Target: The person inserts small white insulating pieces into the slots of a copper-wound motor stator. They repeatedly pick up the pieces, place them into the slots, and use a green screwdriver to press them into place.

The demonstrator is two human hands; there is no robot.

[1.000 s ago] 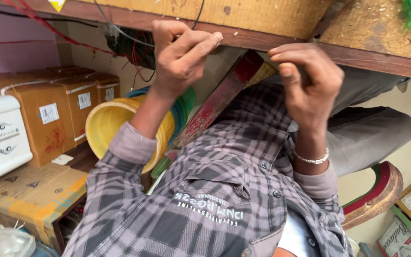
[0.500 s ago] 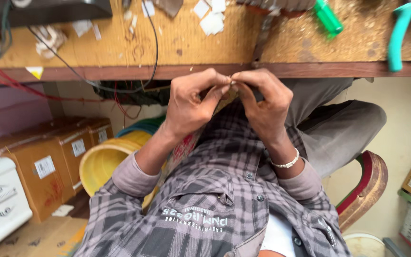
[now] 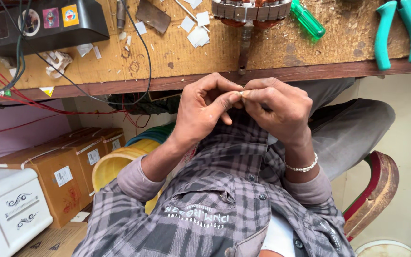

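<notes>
A wooden workbench point(image 3: 272, 52) spans the top, with a black box point(image 3: 44, 21) at its left end (wires trail from it). Just below its edge, the left hand point(image 3: 205, 112) and right hand point(image 3: 277, 112) meet, fingertips pinched shut on a tiny pale piece point(image 3: 241, 93), too small to identify.

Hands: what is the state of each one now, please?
Left hand: fingers closed, pinching something tiny, too small to tell.
Right hand: fingers closed, pinching the same tiny thing.
</notes>
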